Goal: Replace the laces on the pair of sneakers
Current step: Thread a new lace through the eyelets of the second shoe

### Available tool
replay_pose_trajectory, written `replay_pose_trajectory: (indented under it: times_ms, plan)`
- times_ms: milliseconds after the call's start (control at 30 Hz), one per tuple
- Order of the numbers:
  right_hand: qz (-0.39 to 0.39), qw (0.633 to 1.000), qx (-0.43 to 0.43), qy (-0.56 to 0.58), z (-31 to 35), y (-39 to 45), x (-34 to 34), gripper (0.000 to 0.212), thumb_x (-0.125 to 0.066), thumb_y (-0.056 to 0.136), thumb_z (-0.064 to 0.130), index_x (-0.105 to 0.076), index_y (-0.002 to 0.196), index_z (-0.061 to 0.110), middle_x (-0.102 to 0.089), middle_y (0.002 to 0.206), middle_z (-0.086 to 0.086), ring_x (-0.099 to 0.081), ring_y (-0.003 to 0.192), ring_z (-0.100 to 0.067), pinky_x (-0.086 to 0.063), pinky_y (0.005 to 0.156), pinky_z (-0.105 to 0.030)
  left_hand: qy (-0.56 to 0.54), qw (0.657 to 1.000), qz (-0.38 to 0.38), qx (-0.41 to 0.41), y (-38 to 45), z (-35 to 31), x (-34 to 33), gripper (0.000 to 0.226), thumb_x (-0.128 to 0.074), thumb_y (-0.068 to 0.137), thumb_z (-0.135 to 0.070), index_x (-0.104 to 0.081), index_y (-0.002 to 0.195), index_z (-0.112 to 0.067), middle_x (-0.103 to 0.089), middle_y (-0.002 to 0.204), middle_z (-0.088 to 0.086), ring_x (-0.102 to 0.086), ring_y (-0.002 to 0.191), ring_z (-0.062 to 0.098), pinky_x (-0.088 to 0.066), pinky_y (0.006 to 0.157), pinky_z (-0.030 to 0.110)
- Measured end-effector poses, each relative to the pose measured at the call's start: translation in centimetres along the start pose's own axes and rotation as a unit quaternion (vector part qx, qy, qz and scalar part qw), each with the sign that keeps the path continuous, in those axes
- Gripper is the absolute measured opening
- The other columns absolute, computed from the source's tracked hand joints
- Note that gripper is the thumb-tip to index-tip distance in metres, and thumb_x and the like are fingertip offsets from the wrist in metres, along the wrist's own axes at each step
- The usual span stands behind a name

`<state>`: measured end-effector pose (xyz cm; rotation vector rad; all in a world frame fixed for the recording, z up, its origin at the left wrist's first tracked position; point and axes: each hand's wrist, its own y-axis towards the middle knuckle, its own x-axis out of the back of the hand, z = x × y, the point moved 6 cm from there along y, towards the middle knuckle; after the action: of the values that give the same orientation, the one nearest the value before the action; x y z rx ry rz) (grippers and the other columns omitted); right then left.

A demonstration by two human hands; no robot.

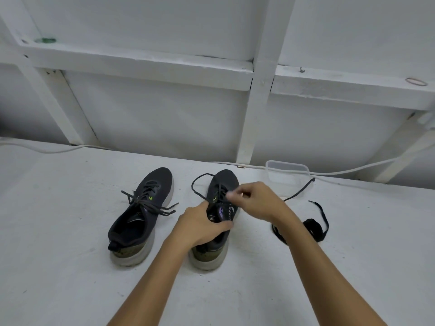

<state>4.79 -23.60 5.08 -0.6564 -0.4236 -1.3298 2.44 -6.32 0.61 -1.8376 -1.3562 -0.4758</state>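
A person sits over a white table (70, 267) with two dark sneakers side by side, toes pointing away. The left sneaker (141, 212) is fully laced and tied, untouched. Both hands work on the right sneaker (219, 208), nearer the middle of the table. The left hand (202, 224) grips the shoe at its opening, fingers curled over the collar and tongue to hold it steady. The right hand (254, 200) hovers over the eyelets with thumb and fingertips pinched together, apparently on the old lace (200, 184), though motion blur hides the exact contact. One end of that lace loops loose on the table left of the toe; another strand trails off to the right toward a clear plastic container (287, 176). A coiled dark spare lace (313, 228) lies on the table just right of the right forearm. The step appears to be unthreading the old lace. To do it well, keep the shoe pinned firmly, loosen one crossing at a time from the top eyelets down, and pull each strand straight out so that it does not snag or tangle with the spare.
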Motion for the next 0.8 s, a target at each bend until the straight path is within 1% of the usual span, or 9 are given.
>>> replay_pose_trajectory:
  times_ms: [133, 233, 367, 433, 467, 533, 633, 700, 800]
  plan:
    - [0.060, 0.989, 0.013, -0.133, 0.3, 0.2, -1.3, 0.007, -0.070, 0.093, 0.025, -0.077, 0.090, 0.023, -0.063, 0.075, 0.014, -0.056, 0.069, 0.001, -0.038, 0.059, -0.012, 0.021, 1.000, 0.007, 0.002, 0.2, 0.1, -0.2, 0.051, -0.065, 0.069, -0.071, -0.057, 0.108, -0.040, -0.064, 0.108, -0.006, -0.061, 0.101, 0.020, -0.052, 0.084, 0.033]
    - [-0.005, 0.994, 0.051, 0.099, 1.9, 0.2, 0.1, 0.017, -0.061, 0.099, 0.019, -0.067, 0.083, 0.021, -0.060, 0.075, 0.010, -0.051, 0.065, -0.002, -0.043, 0.063, -0.018, 0.017, 1.000, -0.001, 0.001, 0.3, 0.1, -0.1, 0.047, -0.065, 0.074, -0.067, -0.059, 0.111, -0.039, -0.065, 0.112, -0.004, -0.061, 0.103, 0.022, -0.052, 0.087, 0.034]
    - [0.001, 0.914, -0.006, 0.405, 2.0, -0.1, 0.6, 0.037, -0.044, 0.106, 0.020, -0.070, 0.080, 0.020, -0.058, 0.094, -0.009, -0.049, 0.060, -0.006, -0.042, 0.053, -0.017, 0.019, 1.000, 0.000, 0.002, 0.4, 0.2, 0.0, 0.052, -0.066, 0.078, -0.065, -0.059, 0.120, -0.037, -0.065, 0.116, -0.004, -0.060, 0.105, 0.023, -0.050, 0.086, 0.032]
    - [0.001, 0.946, -0.056, 0.321, 0.9, -0.3, -0.1, 0.035, -0.049, 0.103, 0.030, -0.067, 0.074, 0.024, -0.061, 0.082, -0.007, -0.047, 0.061, -0.012, -0.041, 0.058, -0.023, 0.022, 1.000, -0.001, 0.006, 0.5, 0.3, 0.0, 0.052, -0.065, 0.078, -0.065, -0.059, 0.121, -0.036, -0.064, 0.117, -0.003, -0.059, 0.106, 0.023, -0.048, 0.083, 0.031]
    - [-0.014, 0.973, -0.071, 0.220, 0.2, -0.4, 0.0, 0.024, -0.056, 0.099, 0.040, -0.065, 0.083, 0.025, -0.062, 0.077, -0.001, -0.048, 0.063, -0.012, -0.040, 0.061, -0.024, 0.024, 1.000, -0.001, 0.007, 0.6, 0.2, 0.0, 0.051, -0.065, 0.079, -0.065, -0.059, 0.120, -0.036, -0.064, 0.116, -0.003, -0.059, 0.106, 0.024, -0.048, 0.082, 0.031]
    - [0.006, 0.998, -0.066, 0.016, -0.9, -0.4, -0.2, 0.030, -0.070, 0.089, 0.052, -0.064, 0.105, 0.027, -0.059, 0.078, 0.009, -0.052, 0.067, -0.007, -0.038, 0.061, -0.024, 0.028, 1.000, 0.002, 0.011, 0.6, 0.3, -0.2, 0.049, -0.064, 0.079, -0.065, -0.059, 0.117, -0.034, -0.064, 0.115, -0.002, -0.059, 0.105, 0.024, -0.046, 0.079, 0.030]
    - [0.063, 0.994, -0.006, -0.090, -0.6, -0.2, -1.2, 0.013, -0.073, 0.091, 0.037, -0.076, 0.098, 0.026, -0.063, 0.075, 0.019, -0.059, 0.072, 0.002, -0.044, 0.065, -0.021, 0.035, 0.999, -0.001, 0.015, 0.6, 0.3, -0.2, 0.052, -0.063, 0.079, -0.066, -0.059, 0.121, -0.034, -0.064, 0.118, 0.000, -0.059, 0.107, 0.025, -0.046, 0.080, 0.031]
    - [0.028, 0.993, 0.019, 0.117, 0.5, -0.4, -0.8, 0.011, -0.068, 0.096, 0.022, -0.074, 0.087, 0.021, -0.064, 0.069, 0.017, -0.056, 0.062, 0.005, -0.044, 0.062, -0.017, 0.028, 1.000, 0.002, 0.012, 0.7, 0.4, -0.2, 0.051, -0.064, 0.079, -0.065, -0.059, 0.122, -0.037, -0.065, 0.117, -0.002, -0.060, 0.108, 0.025, -0.049, 0.085, 0.032]
    - [-0.032, 0.879, 0.022, 0.475, 1.5, -0.2, 1.0, 0.028, -0.056, 0.102, 0.018, -0.068, 0.079, 0.025, -0.057, 0.084, 0.003, -0.046, 0.058, -0.003, -0.034, 0.051, -0.016, 0.016, 1.000, 0.005, 0.008, 0.8, 0.3, -0.2, 0.051, -0.065, 0.080, -0.062, -0.058, 0.124, -0.038, -0.065, 0.119, -0.002, -0.059, 0.108, 0.025, -0.049, 0.087, 0.031]
